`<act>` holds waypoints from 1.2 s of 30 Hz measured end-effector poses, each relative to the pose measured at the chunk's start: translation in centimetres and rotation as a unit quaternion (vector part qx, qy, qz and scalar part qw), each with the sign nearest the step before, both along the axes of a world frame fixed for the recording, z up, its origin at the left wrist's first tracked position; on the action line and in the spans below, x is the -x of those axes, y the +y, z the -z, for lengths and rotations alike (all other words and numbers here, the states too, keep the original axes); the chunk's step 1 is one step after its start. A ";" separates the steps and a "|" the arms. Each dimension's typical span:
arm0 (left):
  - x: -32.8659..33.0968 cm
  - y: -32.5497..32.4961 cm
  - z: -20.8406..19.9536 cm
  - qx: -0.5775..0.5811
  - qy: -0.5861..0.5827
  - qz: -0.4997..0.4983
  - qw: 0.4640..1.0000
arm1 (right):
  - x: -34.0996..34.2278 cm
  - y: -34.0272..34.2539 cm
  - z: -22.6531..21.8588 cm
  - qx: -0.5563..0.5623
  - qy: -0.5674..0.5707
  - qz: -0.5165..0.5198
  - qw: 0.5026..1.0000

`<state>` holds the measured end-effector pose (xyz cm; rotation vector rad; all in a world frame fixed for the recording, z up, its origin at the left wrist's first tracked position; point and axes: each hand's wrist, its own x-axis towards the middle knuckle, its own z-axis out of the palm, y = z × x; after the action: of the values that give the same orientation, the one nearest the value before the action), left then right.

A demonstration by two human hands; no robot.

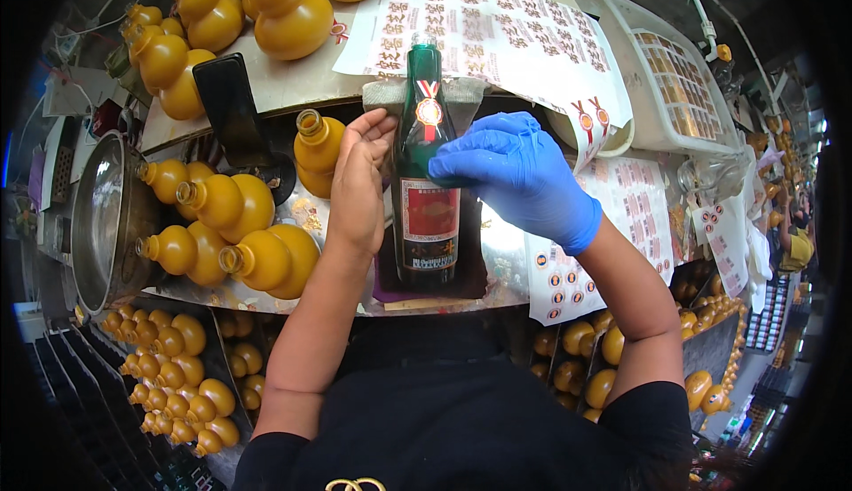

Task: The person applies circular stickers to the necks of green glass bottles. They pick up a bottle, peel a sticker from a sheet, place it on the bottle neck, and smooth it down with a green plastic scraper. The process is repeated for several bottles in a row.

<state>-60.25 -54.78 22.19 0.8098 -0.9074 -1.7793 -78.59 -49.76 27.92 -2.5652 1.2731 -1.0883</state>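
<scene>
A dark green glass bottle (424,149) lies with its neck away from me on a dark pad (470,282) at the table's front edge. Its body carries a red and black label (430,220). On the neck is a medal-shaped sticker (429,111) with a red ribbon. My right hand (510,167), in a blue glove, has its fingers bent together over the bottle's shoulder and hides part of it. Along the bottle's left side, my bare left hand (362,167) is loosely cupped, its fingers slightly bent and apart from the thumb.
Several yellow gourd-shaped bottles (244,207) lie and stand at the left, beside a metal bowl (111,220) and a black phone-like slab (226,105). Sticker sheets (497,25) cover the far side; another sheet (612,225) lies right. A white plastic basket (679,74) stands far right.
</scene>
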 end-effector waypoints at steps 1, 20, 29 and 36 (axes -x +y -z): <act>0.1 -0.2 -0.1 0.003 -0.003 -0.005 1.000 | 0.0 0.1 -0.3 -0.021 -0.029 -0.018 0.999; 1.0 -1.2 -1.8 -0.090 0.012 0.126 0.988 | 2.8 -8.6 1.4 0.161 -0.118 0.167 0.966; 1.0 -2.8 1.4 0.017 -0.038 0.133 0.990 | 3.1 -6.0 0.7 -0.312 -0.444 0.138 0.829; -4.4 0.5 -0.1 0.217 -0.102 0.232 0.943 | -0.1 3.1 -6.6 -0.191 -0.193 0.187 0.944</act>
<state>-55.89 -54.29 22.28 0.5205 -1.6691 -1.7984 -78.45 -46.65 34.48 -1.7696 1.6915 -1.1802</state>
